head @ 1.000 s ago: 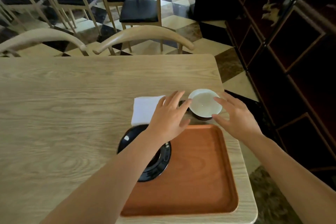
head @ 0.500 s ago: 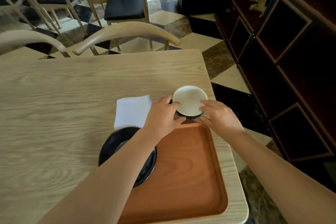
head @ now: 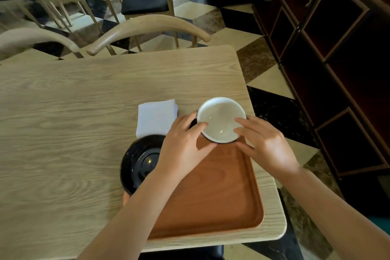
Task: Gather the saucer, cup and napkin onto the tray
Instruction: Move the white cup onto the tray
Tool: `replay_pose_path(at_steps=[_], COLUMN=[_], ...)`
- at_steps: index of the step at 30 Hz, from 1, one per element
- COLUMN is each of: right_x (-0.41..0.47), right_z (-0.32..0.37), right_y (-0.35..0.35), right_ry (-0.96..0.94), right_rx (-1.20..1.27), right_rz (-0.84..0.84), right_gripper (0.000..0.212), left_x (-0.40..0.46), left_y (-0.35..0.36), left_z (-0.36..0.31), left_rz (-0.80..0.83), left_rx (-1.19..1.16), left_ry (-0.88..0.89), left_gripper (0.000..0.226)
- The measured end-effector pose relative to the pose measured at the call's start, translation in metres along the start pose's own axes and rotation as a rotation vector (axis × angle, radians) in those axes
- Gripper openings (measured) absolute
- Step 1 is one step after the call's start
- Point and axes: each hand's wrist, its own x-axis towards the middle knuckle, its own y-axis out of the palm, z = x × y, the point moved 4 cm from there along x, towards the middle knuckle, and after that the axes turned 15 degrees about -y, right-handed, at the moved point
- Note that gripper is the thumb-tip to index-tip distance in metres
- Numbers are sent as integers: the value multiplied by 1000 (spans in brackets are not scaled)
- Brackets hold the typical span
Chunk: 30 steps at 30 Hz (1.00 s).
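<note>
Wooden table (head: 84, 112) — both hands, left hand (head: 183, 150) and right hand (head: 266, 145), have now closed around the white cup (head: 221, 119), fingers curled on its sides. Cup sits at the tray's (head: 211, 196) 12 o'clock edge — transfer started; black saucer (head: 139, 164) half on, napkin (head: 156, 117) pending.

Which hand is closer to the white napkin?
The left hand is closer: it sits just right of the napkin, almost at its near corner, gripping the cup. The right hand is on the cup's far side, away from the napkin.

The left forearm (head: 135, 207) hides the near-right part of the black saucer (head: 139, 162); hands cover the white cup's (head: 221, 120) sides.
</note>
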Motion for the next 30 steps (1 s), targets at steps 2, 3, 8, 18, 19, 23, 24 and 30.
replay_pose_path(at_steps=[2, 3, 8, 18, 19, 23, 24, 30], right_x=[-9, -13, -28, -34, -34, -35, -33, -23], right_z=[7, 9, 9, 7, 7, 8, 9, 16], right_y=[1, 3, 13, 18, 18, 17, 16, 5], right_ry=[-6, -9, -11, -6, -11, -6, -7, -32], right_rx=[-1, -3, 13, 11, 10, -15, -22, -95], right_rz=[12, 22, 61, 159, 159, 164, 165, 115], right_gripper=[29, 27, 23, 30, 29, 28, 28, 32], left_x=[-13, -18, -32, -36, -37, -40, -41, -44], left_y=[3, 7, 23, 29, 30, 31, 30, 19], left_z=[2, 3, 8, 8, 8, 8, 9, 8], left_rz=[23, 40, 111, 107, 102, 70, 64, 152], left_rx=[4, 5, 20, 84, 86, 97, 99, 171], left_ry=[-22, -37, -84, -68, -66, -38, -30, 39], left_gripper=[49, 49, 43, 43, 44, 44, 44, 58])
